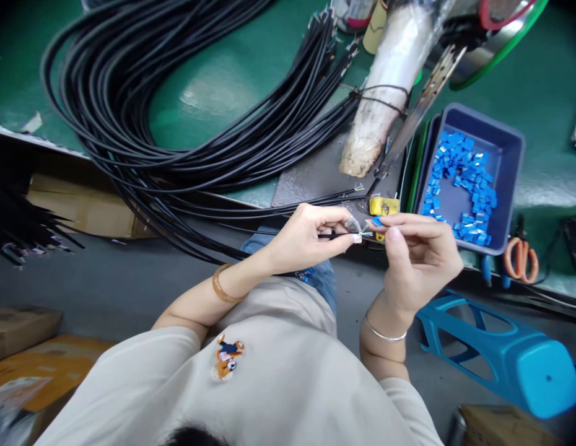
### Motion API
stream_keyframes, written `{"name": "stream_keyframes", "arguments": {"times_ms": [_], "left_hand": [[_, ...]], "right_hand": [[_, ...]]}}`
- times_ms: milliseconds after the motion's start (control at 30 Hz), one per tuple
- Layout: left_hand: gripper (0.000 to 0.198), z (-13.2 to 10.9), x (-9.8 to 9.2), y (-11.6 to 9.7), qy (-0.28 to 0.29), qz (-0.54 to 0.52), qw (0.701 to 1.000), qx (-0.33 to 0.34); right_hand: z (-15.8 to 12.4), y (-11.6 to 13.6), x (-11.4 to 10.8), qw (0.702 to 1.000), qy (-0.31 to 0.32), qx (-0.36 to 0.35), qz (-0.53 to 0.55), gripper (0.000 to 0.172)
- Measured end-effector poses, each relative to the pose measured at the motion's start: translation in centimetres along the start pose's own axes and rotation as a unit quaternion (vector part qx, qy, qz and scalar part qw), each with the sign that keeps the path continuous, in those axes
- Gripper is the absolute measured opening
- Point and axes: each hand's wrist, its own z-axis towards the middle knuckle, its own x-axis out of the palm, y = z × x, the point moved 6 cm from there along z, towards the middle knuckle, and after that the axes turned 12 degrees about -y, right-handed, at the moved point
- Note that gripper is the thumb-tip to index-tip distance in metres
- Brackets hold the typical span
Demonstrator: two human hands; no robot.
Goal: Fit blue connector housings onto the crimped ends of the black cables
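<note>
Left hand: closed in a pinch on black cable, fine coloured wires bared at its end. Right hand: thumb and fingers drawn together on small blue connector, just beside the wires, contact unclear. Both at the bench edge, near yellow block, dark marks on it illegible. On green bench: looped bundle of black cables; at right, blue-grey plastic tray of loose blue connectors. By the tray's near corner: orange-handled scissors. On pale shirt: embroidered bear, dark-blue top. On orange-topped carton, lower left: pale patch, too blurred to read.
</note>
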Motion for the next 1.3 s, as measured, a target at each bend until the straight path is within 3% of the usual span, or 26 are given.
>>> {"name": "stream_keyframes", "arguments": {"times_ms": [133,200,300,367,433,500,533,600,667,733,833,933,1100,1233,1300], "left_hand": [[0.009,0.0,-0.2,0.0,-0.025,0.019,0.999,0.026],[0.010,-0.2,-0.5,-0.5,-0.060,0.075,0.990,0.106],[0.019,-1.0,-0.5,-1.7,-0.116,0.196,0.942,0.246],[0.025,-1.3,0.0,-2.0,-0.111,0.254,0.915,0.293],[0.028,-1.3,0.7,-1.8,-0.057,0.270,0.912,0.303],[0.029,-1.1,1.3,-1.1,0.035,0.239,0.929,0.281],[0.028,-1.0,1.5,-0.6,0.086,0.203,0.942,0.254],[0.027,-1.0,1.5,0.7,0.186,0.093,0.965,0.158],[0.030,-1.0,1.1,2.2,0.239,-0.042,0.970,0.018],[0.034,-1.0,0.1,3.3,0.198,-0.171,0.960,-0.099],[0.034,-0.8,-1.2,3.9,0.084,-0.281,0.942,-0.163],[0.032,-0.6,-1.4,3.7,0.012,-0.298,0.940,-0.166],[0.035,0.4,-0.9,2.5,-0.039,-0.269,0.952,-0.139],[0.038,0.6,-0.6,2.0,-0.036,-0.247,0.959,-0.133],[0.039,0.6,-0.5,1.9,-0.027,-0.250,0.958,-0.139]], "right_hand": [[0.0,0.2,-0.3,0.997,-0.063,-0.040,0.005,0.009],[-0.1,0.2,-0.2,0.996,-0.070,-0.060,-0.001,0.008],[0.0,0.7,-0.8,0.990,-0.093,-0.101,-0.027,0.007],[0.6,1.1,-2.3,0.980,-0.125,-0.135,-0.076,0.006],[1.8,1.1,-4.5,0.959,-0.158,-0.165,-0.167,0.007],[3.8,0.3,-6.4,0.931,-0.149,-0.185,-0.279,0.011],[5.1,-0.8,-6.9,0.920,-0.110,-0.162,-0.340,0.010],[7.6,-3.5,-7.8,0.909,-0.040,-0.089,-0.405,0.013],[9.6,-6.2,-8.2,0.898,0.013,0.010,-0.439,0.014],[10.9,-7.8,-8.3,0.895,0.029,0.079,-0.438,0.015],[11.8,-8.0,-8.6,0.886,0.018,0.082,-0.455,0.017],[11.9,-7.2,-8.6,0.888,0.026,0.010,-0.459,0.016],[11.4,-8.4,-8.5,0.876,0.068,0.010,-0.477,0.025],[11.3,-8.7,-8.5,0.864,0.021,-0.069,-0.499,0.022],[10.7,-7.8,-8.6,0.870,-0.031,-0.105,-0.481,0.024]]}}
